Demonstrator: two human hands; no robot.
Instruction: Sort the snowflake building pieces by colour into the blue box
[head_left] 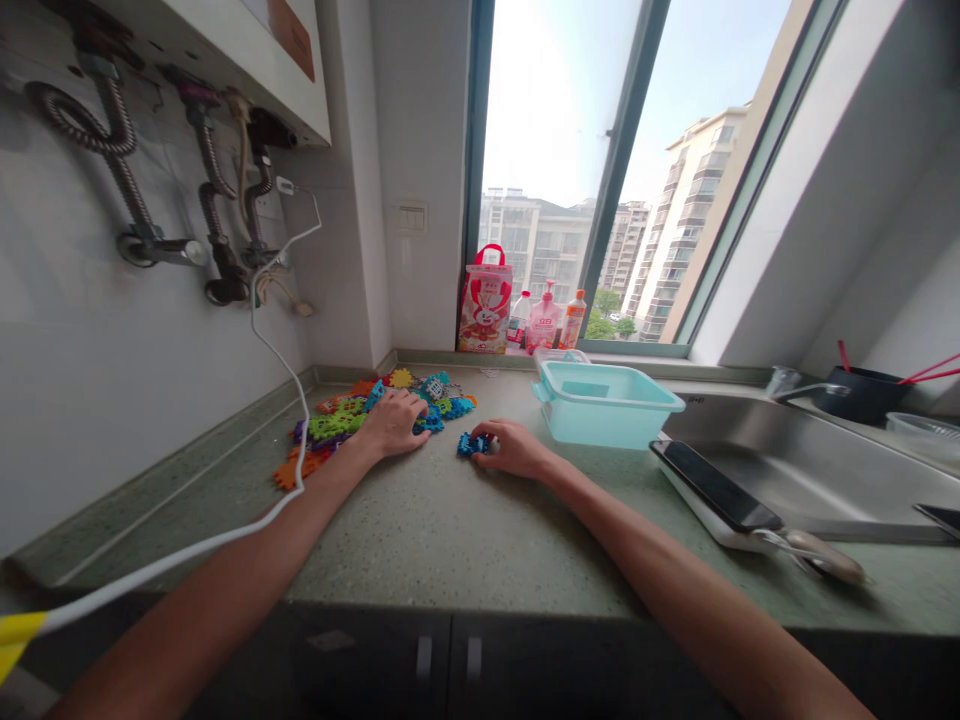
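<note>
On the counter to the left lies a loose pile of coloured plastic gear toy pieces, in green, orange, purple, yellow and blue. My left hand reaches over its right side, palm down, thumb apart from the fingers and close to some blue pieces. The fingertips are partly hidden among the pieces. To the right of the pile, my right hand grips a blue gear piece between thumb and fingers, low at the counter top. A small whitish part shows between those fingers; its kind is unclear.
A light teal plastic bin stands behind and right of my right hand. Beyond it is a steel sink, with a phone at its near edge. A white cable crosses above my left forearm. Bottles line the windowsill.
</note>
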